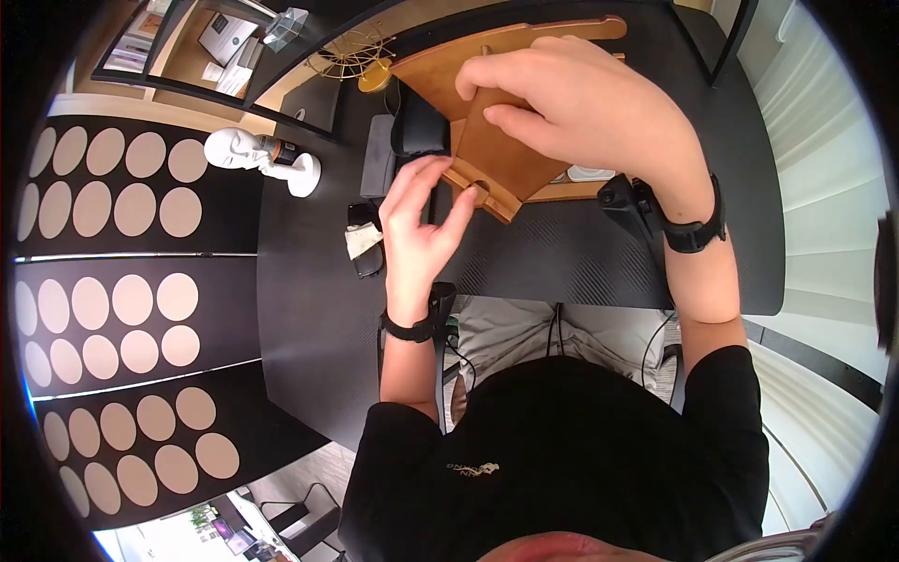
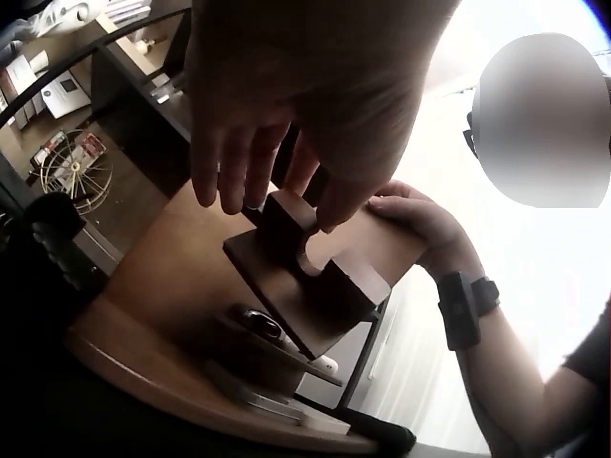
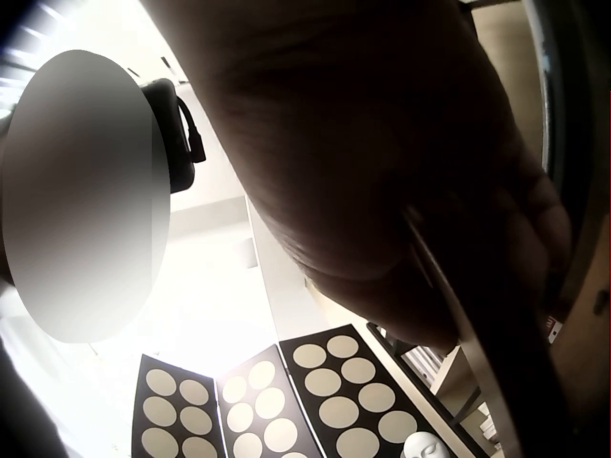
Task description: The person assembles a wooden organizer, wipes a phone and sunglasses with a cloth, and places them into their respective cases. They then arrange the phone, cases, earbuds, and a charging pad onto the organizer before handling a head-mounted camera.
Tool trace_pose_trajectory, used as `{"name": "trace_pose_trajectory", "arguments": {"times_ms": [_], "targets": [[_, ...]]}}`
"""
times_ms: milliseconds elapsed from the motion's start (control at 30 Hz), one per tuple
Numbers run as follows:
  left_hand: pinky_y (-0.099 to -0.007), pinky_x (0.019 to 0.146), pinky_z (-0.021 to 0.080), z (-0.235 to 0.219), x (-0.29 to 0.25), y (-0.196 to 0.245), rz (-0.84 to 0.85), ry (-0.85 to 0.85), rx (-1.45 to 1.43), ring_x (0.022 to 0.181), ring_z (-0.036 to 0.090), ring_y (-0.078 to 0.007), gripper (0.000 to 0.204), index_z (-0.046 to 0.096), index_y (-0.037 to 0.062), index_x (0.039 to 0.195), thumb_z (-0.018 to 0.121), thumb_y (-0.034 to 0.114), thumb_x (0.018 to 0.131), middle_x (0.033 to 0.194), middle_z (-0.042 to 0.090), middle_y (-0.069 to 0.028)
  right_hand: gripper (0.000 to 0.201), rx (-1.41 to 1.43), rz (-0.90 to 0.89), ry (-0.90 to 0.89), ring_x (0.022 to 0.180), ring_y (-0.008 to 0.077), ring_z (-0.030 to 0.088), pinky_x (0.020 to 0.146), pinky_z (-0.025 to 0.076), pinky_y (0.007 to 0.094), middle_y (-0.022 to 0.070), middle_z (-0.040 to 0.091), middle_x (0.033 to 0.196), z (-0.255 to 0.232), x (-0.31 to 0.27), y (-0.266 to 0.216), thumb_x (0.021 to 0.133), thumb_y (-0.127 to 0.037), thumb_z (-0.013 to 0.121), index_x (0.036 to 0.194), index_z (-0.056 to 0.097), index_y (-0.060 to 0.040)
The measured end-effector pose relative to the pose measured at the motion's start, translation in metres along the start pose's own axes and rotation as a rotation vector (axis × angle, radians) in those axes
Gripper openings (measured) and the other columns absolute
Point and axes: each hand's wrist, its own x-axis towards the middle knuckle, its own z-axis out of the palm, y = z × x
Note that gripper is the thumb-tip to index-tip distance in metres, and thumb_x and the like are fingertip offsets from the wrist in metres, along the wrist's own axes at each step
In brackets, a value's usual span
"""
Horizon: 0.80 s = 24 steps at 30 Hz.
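A tilted brown wooden panel [image 1: 513,155] has a thick ledge with a rounded notch along its lower edge. My right hand [image 1: 585,98] grips the panel's upper part, thumb on the near face and fingers over its edge. In the right wrist view the panel's dark edge [image 3: 468,324] runs between thumb and fingers. At the ledge [image 2: 348,286], my left hand [image 1: 417,220] pinches one block beside the notch, thumb on one side and fingertips on the other. Behind the panel stands a larger curved wooden board [image 1: 440,70], part of the same wooden piece or close against it.
A black desk [image 1: 323,309] lies underneath. To the left are a white head figure [image 1: 304,173], a grey box [image 1: 377,155], and dark glasses with a pale cloth [image 1: 363,241]. A gold wire wheel [image 1: 351,56] stands behind, near a shelf [image 1: 178,47]. White items [image 1: 590,173] show beside the panel.
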Motion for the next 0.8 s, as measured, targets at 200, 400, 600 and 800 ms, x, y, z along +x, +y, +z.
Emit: {"name": "trace_pose_trajectory", "arguments": {"times_ms": [200,400,600,800], "targets": [[-0.0349,0.08,0.056,-0.003,-0.002,0.007,0.049,0.015,0.073,0.088,0.07,-0.0291,0.033,0.07,-0.0043,0.101,0.083,0.002,0.072,0.101,0.07,-0.0149,0.019,0.006,0.015,-0.014,0.072,0.0345,0.064,0.064,0.048,0.0431,0.0161,0.065,0.077,-0.003,-0.001,0.0,0.089,-0.012,0.063,0.107,0.063,-0.0069],[-0.0349,0.075,0.056,-0.014,-0.008,0.007,0.092,-0.024,0.117,0.084,0.069,-0.0288,0.034,0.071,-0.0033,0.099,0.084,0.003,0.069,0.097,0.07,-0.014,0.016,-0.078,0.121,-0.073,0.086,0.0322,0.072,0.076,0.059,0.04,0.0163,0.072,0.087,-0.006,-0.002,-0.015,0.086,-0.006,0.059,0.098,0.07,-0.0044],[-0.0359,0.074,0.056,-0.017,-0.007,0.011,0.181,-0.048,0.123,0.082,0.069,-0.0293,0.032,0.071,-0.0031,0.094,0.084,0.003,0.066,0.093,0.071,-0.0132,0.017,-0.055,0.102,-0.07,0.072,0.0336,0.066,0.066,0.05,0.0436,0.0133,0.064,0.069,-0.009,-0.006,-0.018,0.087,-0.013,0.064,0.104,0.066,-0.009],[-0.0375,0.074,0.056,-0.021,-0.009,0.013,0.168,-0.092,0.078,0.083,0.069,-0.0298,0.031,0.071,-0.0025,0.093,0.084,0.004,0.066,0.093,0.071,-0.0128,0.017,-0.265,0.077,-0.044,0.075,0.0331,0.067,0.066,0.05,0.0425,0.0127,0.066,0.073,-0.009,-0.006,-0.018,0.087,-0.012,0.064,0.104,0.065,-0.0088]]}}
